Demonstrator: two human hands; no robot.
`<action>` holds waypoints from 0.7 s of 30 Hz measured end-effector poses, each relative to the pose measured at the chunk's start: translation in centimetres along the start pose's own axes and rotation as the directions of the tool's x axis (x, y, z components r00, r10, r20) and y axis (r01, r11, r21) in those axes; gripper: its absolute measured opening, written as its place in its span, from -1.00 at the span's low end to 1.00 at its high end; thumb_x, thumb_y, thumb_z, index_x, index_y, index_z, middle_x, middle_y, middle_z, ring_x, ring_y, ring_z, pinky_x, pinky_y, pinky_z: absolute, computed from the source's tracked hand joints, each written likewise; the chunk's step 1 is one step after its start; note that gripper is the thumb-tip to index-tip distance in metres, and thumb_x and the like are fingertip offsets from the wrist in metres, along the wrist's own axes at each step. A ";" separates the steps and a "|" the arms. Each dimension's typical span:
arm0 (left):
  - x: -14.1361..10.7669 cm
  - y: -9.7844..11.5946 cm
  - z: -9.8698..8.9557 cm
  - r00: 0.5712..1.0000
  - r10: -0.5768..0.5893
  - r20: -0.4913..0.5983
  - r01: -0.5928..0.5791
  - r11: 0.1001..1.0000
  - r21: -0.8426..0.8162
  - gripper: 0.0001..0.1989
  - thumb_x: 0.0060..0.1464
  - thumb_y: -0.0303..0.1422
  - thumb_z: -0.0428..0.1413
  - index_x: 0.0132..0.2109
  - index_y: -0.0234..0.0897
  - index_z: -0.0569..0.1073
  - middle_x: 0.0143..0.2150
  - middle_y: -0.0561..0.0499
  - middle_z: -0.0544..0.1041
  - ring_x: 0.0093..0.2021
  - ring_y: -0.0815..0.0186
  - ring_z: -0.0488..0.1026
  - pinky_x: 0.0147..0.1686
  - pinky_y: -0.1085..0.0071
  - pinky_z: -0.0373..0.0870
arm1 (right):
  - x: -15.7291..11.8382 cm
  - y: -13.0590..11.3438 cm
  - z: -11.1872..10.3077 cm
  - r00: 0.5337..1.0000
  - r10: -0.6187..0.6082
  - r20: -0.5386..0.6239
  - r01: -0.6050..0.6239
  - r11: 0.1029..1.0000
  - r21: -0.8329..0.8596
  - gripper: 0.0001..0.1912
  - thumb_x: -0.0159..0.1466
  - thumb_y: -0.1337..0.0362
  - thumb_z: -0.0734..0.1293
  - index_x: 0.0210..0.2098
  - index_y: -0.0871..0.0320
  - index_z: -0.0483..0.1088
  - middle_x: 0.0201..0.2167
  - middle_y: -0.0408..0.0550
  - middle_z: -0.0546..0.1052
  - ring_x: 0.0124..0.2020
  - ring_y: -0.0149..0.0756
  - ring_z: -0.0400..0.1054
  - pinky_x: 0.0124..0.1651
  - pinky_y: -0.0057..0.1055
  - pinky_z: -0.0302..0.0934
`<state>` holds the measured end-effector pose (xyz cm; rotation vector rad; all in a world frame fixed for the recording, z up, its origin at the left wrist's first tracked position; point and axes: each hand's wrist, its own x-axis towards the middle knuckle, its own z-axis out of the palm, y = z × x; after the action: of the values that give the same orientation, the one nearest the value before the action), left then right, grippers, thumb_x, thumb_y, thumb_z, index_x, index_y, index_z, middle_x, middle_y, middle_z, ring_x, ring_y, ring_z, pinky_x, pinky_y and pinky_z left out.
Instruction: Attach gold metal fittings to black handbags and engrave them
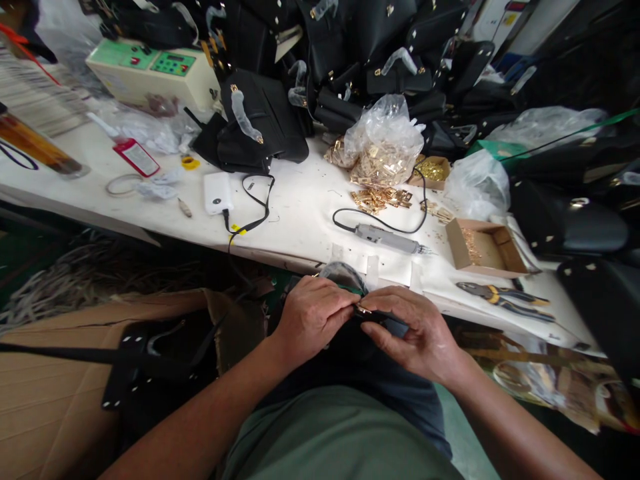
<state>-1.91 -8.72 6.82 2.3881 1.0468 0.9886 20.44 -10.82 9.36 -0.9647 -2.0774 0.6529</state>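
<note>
Both of my hands meet over my lap at the table's front edge, around a black bag that is mostly hidden under them. My left hand (316,313) is closed on the bag's dark edge, fingers pressed together. On the other side, my right hand (413,327) pinches a small gold metal piece (364,309) at that edge between thumb and fingers. A plastic-wrapped handle (343,272) arches up just behind my fingers. Beyond it, a grey electric screwdriver (387,239) lies on the white table (305,220).
Gold hardware (377,199) is piled beside a clear plastic bag (387,143). A small cardboard box (485,248) and pliers (505,299) lie at the right. Black bags (265,127) crowd the back. A white device (218,193) and red bottle (136,157) are left; a large carton (55,373) stands lower left.
</note>
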 end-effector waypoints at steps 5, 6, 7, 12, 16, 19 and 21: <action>0.4 -0.1 0.1 1.000 -0.004 0.018 0.004 1.000 -0.023 -0.86 0.32 -0.35 0.15 -0.10 -0.21 0.62 -0.19 0.00 0.70 -0.14 0.25 0.60 -0.08 0.27 0.37 | -0.3 0.5 0.1 0.998 -0.049 -0.037 0.044 0.991 -0.130 -0.69 0.30 0.27 0.49 0.02 0.00 0.47 -0.16 -0.02 0.66 -0.17 -0.18 0.56 -0.11 -0.23 0.44; 0.5 -0.2 0.1 1.000 -0.003 0.024 0.003 1.000 -0.027 -0.86 0.32 -0.36 0.15 -0.10 -0.22 0.62 -0.19 0.01 0.70 -0.14 0.25 0.59 -0.08 0.27 0.37 | -0.3 0.6 0.1 0.998 -0.054 -0.044 0.047 0.988 -0.146 -0.71 0.32 0.30 0.47 0.02 0.00 0.47 -0.17 -0.03 0.66 -0.18 -0.20 0.56 -0.12 -0.25 0.43; 0.5 -0.1 0.1 0.999 -0.003 0.032 0.004 1.000 -0.029 -0.86 0.32 -0.36 0.15 -0.10 -0.22 0.61 -0.18 0.01 0.70 -0.13 0.25 0.59 -0.07 0.27 0.36 | -0.4 0.7 0.2 0.997 -0.061 -0.048 0.053 0.986 -0.158 -0.73 0.33 0.33 0.45 0.02 0.00 0.47 -0.18 -0.04 0.66 -0.20 -0.21 0.56 -0.13 -0.26 0.42; 0.7 0.1 0.1 0.997 -0.024 0.067 0.026 0.999 -0.022 -0.84 0.34 -0.34 0.12 -0.11 -0.21 0.61 -0.20 0.00 0.69 -0.14 0.24 0.59 -0.09 0.26 0.36 | -0.4 1.0 0.4 0.995 -0.081 -0.056 0.068 0.978 -0.197 -0.79 0.37 0.34 0.42 -0.02 0.01 0.48 -0.20 -0.05 0.67 -0.24 -0.22 0.56 -0.18 -0.27 0.39; 0.9 0.1 0.3 0.998 -0.041 0.050 0.041 0.999 -0.016 -0.84 0.35 -0.33 0.13 -0.09 -0.21 0.60 -0.18 0.01 0.69 -0.17 0.25 0.59 -0.12 0.28 0.37 | -0.2 1.4 0.5 0.997 -0.043 -0.068 0.029 0.978 -0.205 -0.86 0.41 0.31 0.38 -0.05 0.02 0.51 -0.24 -0.05 0.67 -0.26 -0.22 0.57 -0.18 -0.28 0.40; 1.2 0.0 0.7 0.998 -0.055 0.024 0.055 0.998 -0.015 -0.86 0.34 -0.32 0.15 -0.08 -0.20 0.60 -0.18 0.01 0.69 -0.18 0.24 0.59 -0.13 0.29 0.40 | 0.0 1.9 0.7 0.995 -0.012 -0.096 -0.007 0.981 -0.193 -0.87 0.43 0.29 0.35 -0.05 0.04 0.52 -0.25 -0.05 0.67 -0.27 -0.23 0.57 -0.18 -0.29 0.41; 1.5 -0.1 1.0 0.997 -0.071 0.009 0.071 0.997 -0.010 -0.87 0.31 -0.34 0.17 -0.07 -0.19 0.60 -0.16 0.01 0.69 -0.17 0.23 0.60 -0.12 0.30 0.43 | 0.2 2.1 0.9 0.993 0.024 -0.116 -0.042 0.987 -0.157 -0.87 0.44 0.27 0.34 -0.05 0.04 0.52 -0.24 -0.04 0.67 -0.26 -0.23 0.57 -0.18 -0.31 0.42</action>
<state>-0.58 -7.58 6.76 2.3281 1.1129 0.9556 20.53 -9.58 7.41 -1.1029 -2.0395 0.4423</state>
